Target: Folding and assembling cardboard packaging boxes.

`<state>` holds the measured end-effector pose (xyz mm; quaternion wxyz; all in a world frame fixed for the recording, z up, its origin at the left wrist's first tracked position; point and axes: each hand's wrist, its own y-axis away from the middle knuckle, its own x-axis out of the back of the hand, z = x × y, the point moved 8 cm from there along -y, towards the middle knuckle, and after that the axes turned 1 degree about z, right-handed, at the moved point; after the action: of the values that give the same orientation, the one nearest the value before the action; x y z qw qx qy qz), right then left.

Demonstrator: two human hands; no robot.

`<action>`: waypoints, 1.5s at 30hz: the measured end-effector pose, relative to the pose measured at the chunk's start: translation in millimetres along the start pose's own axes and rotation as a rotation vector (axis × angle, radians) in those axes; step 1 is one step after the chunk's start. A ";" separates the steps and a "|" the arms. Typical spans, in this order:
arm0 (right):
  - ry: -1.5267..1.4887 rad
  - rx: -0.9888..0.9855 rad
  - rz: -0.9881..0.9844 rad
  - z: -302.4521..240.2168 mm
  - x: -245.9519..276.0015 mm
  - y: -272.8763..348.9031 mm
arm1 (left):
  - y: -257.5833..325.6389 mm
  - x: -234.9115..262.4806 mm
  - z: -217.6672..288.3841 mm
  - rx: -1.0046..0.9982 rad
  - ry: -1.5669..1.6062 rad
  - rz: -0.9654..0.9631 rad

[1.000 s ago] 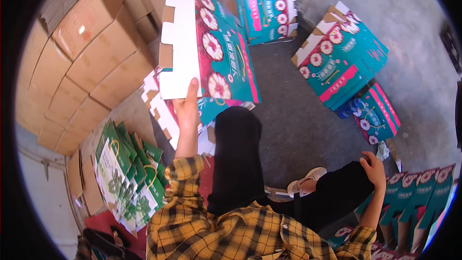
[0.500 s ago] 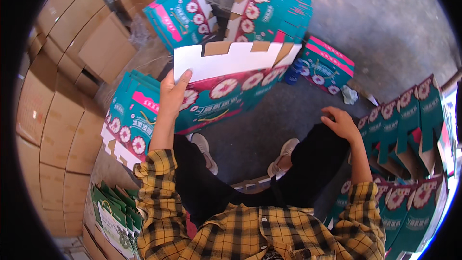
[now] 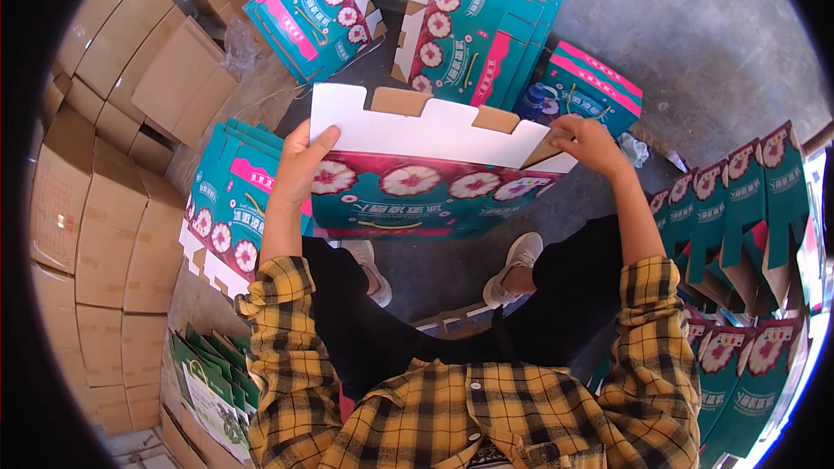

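At the box (image 3: 439, 165), my right hand (image 3: 592, 144) has just joined in, pinching its right end; my left hand (image 3: 300, 159) grips the left, likely steadying it.

We record white characters on the teal face of the held box (image 3: 434, 181). We find similar lettering on the stacked boxes (image 3: 478, 30) beyond it, with further white characters on their pink band (image 3: 493, 68). The green bags (image 3: 213, 395) carry print too small to read.
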<state>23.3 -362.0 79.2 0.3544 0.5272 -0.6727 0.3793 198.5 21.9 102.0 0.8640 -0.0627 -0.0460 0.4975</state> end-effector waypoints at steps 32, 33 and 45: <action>-0.527 -0.014 -0.151 -86.4 -75.5 -20.3 | 35.5 -140.1 -84.4 -0.051 -0.680 0.122; -0.528 0.009 -0.133 -91.6 -71.8 -18.3 | 36.0 -137.7 -89.0 -0.050 -0.653 0.155; -0.581 -0.067 -0.524 -98.9 -114.9 -5.9 | 75.7 -139.1 -120.0 -0.035 -0.721 0.026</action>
<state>58.7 -224.9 24.9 0.2510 0.7548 -0.5995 0.0886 81.2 -68.4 -30.7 0.7846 0.1016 -0.3556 0.4977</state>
